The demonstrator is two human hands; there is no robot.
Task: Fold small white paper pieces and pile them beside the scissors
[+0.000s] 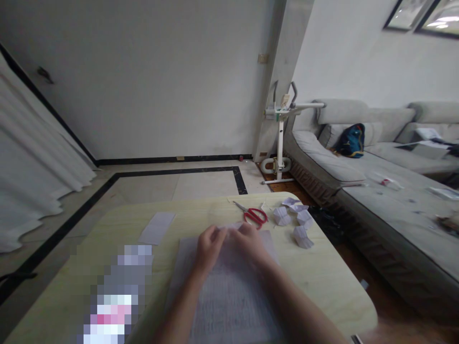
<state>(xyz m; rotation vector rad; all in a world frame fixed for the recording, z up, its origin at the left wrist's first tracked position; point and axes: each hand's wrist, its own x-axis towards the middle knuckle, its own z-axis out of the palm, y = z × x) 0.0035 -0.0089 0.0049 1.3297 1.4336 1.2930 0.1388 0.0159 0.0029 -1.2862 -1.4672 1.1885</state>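
Note:
In the head view, my left hand [209, 247] and my right hand [251, 242] are close together over a large printed sheet [229, 301] on the table. Both hands have their fingers closed in a pinch on a thin pale piece of paper [232, 227]; its shape is blurred and partly hidden by the fingers. Just beyond my right hand lies a pair of scissors [255, 218] with red handles, blades pointing to the far left. Several folded, creased paper pieces [282, 216] rest to the right of the scissors.
A blank paper slip [158, 228] lies on the pale wooden table [333, 286] at the left, with a pixelated object [114, 291] nearer. Past the table stand a white exercise machine [280, 143] and a grey sofa [387, 215] bearing a dark blue bag [353, 141].

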